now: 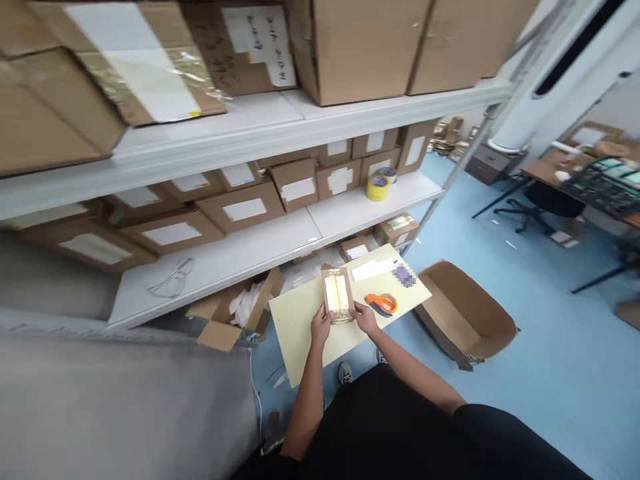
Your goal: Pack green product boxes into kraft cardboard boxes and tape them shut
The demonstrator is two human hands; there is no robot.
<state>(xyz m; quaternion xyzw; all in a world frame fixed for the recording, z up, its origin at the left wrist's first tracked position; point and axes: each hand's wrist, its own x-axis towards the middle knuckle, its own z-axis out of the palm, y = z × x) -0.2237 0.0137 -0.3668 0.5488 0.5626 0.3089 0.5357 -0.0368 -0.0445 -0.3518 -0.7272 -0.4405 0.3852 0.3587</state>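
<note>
A small cardboard box (329, 275) with a white label and shiny clear tape across it is held over the pale yellow board (295, 333). My left hand (321, 323) grips its near left corner, while my right hand (365, 317) closes on the near right corner. Just right of the box lies an orange-handled cutting tool (380, 304), partly over a yellow tape roll (395, 303). White paper labels (373, 269) rest farther back on the board, beside a blurred-out purple item (405, 275).
Metal shelves (280, 237) packed with labelled boxes stand ahead; yellow tape rolls (377, 189) and glasses (173, 279) sit on the middle one. An open carton (235, 320) with white packing stands left of the board, a large open carton (465, 313) on the floor to its right.
</note>
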